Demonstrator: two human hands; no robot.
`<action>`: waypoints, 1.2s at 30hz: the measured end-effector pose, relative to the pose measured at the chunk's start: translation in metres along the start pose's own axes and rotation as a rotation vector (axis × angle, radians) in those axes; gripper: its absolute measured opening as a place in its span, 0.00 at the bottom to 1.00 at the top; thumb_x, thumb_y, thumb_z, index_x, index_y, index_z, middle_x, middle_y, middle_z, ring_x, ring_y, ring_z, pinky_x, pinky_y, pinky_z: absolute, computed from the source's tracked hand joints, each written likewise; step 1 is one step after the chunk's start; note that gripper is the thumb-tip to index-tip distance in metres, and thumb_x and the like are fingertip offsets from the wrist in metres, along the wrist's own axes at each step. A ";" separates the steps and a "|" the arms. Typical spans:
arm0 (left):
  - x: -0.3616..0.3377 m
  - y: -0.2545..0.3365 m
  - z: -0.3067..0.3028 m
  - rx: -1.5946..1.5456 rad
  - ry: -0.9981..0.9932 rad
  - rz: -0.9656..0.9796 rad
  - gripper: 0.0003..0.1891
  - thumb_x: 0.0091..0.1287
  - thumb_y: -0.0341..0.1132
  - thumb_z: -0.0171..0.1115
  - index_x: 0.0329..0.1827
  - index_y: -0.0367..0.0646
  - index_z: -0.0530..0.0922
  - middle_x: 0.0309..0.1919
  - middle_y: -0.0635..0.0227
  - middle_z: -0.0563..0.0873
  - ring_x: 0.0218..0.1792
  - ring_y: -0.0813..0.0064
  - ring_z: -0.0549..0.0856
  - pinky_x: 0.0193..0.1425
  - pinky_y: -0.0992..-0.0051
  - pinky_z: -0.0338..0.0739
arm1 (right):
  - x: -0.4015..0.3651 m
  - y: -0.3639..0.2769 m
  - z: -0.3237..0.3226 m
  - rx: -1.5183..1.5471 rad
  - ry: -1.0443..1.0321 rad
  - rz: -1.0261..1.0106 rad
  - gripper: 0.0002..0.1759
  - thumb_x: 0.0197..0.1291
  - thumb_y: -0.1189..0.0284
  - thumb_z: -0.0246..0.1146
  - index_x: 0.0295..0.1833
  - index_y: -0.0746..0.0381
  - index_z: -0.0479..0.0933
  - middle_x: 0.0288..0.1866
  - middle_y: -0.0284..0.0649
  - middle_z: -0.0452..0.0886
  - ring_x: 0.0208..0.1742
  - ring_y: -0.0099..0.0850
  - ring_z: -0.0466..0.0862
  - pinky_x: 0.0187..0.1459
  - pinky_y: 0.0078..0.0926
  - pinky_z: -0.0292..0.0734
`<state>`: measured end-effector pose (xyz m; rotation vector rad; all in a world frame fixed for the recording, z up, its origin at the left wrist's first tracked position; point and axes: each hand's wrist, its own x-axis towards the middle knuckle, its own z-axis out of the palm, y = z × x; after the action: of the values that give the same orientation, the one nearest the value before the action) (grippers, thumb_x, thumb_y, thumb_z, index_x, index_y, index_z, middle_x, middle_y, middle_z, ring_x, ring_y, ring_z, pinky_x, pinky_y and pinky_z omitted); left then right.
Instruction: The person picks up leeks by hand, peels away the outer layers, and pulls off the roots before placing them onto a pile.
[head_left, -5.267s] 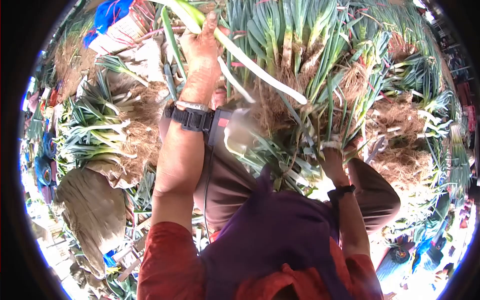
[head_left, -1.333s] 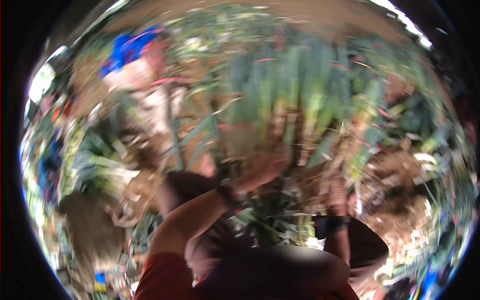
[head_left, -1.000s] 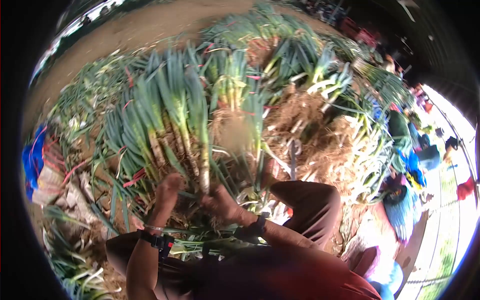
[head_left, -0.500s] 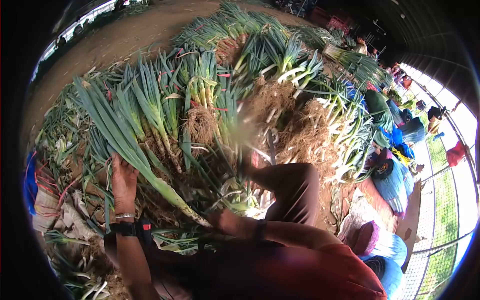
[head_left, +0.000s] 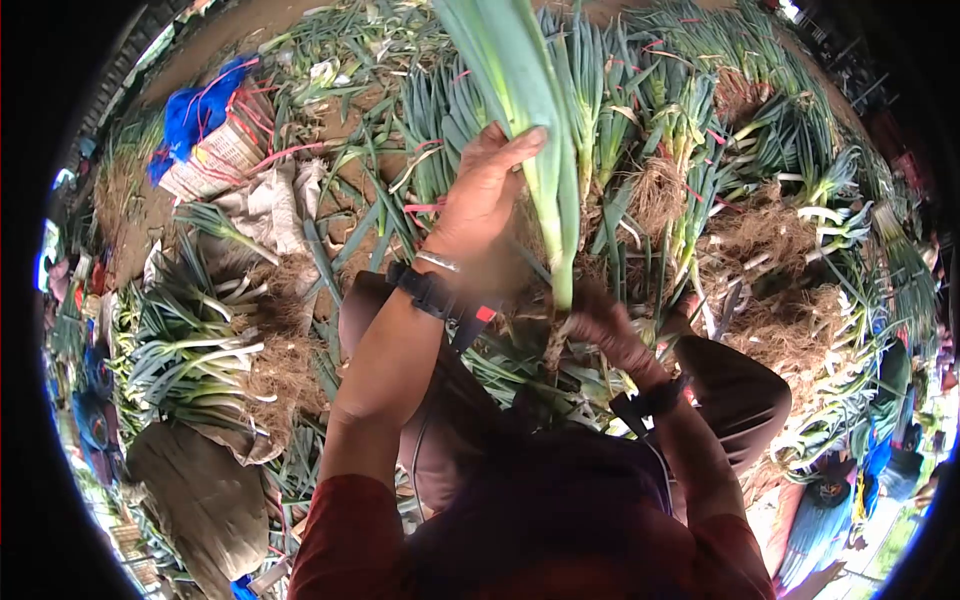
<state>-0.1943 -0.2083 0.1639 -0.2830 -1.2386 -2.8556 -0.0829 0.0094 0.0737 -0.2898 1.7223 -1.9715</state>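
I hold one large leek (head_left: 535, 150) upright in front of me, green leaves up and root end down. My left hand (head_left: 485, 195) wraps the stalk about halfway up, thumb across the pale green part. My right hand (head_left: 600, 330) is closed around the lower white end near the roots. Both wrists carry black straps. Behind the leek lies a big heap of bundled leeks (head_left: 680, 130) tied with red bands, roots toward me.
A second pile of leeks (head_left: 190, 340) lies at the left with brown sacking (head_left: 195, 490) below it. A blue cloth over a white crate (head_left: 215, 130) sits at upper left. My knees (head_left: 740, 390) are bent under the leek. Loose leaves litter the dirt floor.
Half a second ago the leek lay slanted over the pile with my left hand under its leaves; now it stands upright, left hand higher on the stalk. The camera swung left.
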 end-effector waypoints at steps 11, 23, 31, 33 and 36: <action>-0.015 0.001 0.003 0.229 0.291 -0.010 0.16 0.60 0.30 0.73 0.48 0.39 0.78 0.42 0.69 0.87 0.39 0.82 0.83 0.43 0.79 0.77 | 0.082 -0.007 -0.019 -0.321 0.480 -0.334 0.13 0.66 0.69 0.64 0.51 0.66 0.79 0.43 0.41 0.85 0.41 0.28 0.84 0.47 0.27 0.80; -0.038 -0.016 -0.029 0.066 -0.176 -0.048 0.27 0.69 0.27 0.60 0.70 0.36 0.64 0.61 0.63 0.77 0.61 0.72 0.76 0.66 0.69 0.71 | 0.018 -0.087 0.024 0.068 0.220 0.037 0.23 0.63 0.60 0.66 0.58 0.65 0.78 0.46 0.36 0.84 0.44 0.22 0.78 0.48 0.21 0.75; -0.031 -0.051 -0.038 0.181 0.272 -0.199 0.30 0.64 0.44 0.71 0.66 0.43 0.71 0.59 0.68 0.78 0.58 0.73 0.77 0.63 0.68 0.72 | 0.055 -0.031 0.024 -0.063 0.142 0.017 0.24 0.58 0.76 0.65 0.60 0.69 0.72 0.46 0.36 0.80 0.47 0.22 0.76 0.49 0.25 0.76; -0.029 -0.055 -0.043 0.147 0.252 -0.203 0.31 0.66 0.46 0.68 0.69 0.43 0.69 0.63 0.66 0.76 0.61 0.72 0.76 0.65 0.67 0.71 | 0.061 -0.014 0.022 0.085 0.108 -0.122 0.22 0.57 0.76 0.65 0.58 0.70 0.74 0.45 0.36 0.81 0.45 0.21 0.76 0.45 0.25 0.77; -0.032 -0.053 -0.033 0.227 0.219 -0.183 0.33 0.68 0.49 0.65 0.72 0.43 0.67 0.66 0.63 0.73 0.63 0.70 0.74 0.67 0.67 0.69 | 0.066 -0.012 0.020 0.049 0.124 -0.302 0.22 0.56 0.78 0.63 0.57 0.71 0.74 0.43 0.36 0.81 0.43 0.21 0.77 0.43 0.26 0.77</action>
<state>-0.1724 -0.1980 0.0975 0.1513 -1.5938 -2.7532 -0.1323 -0.0398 0.0784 -0.4409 1.7894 -2.2856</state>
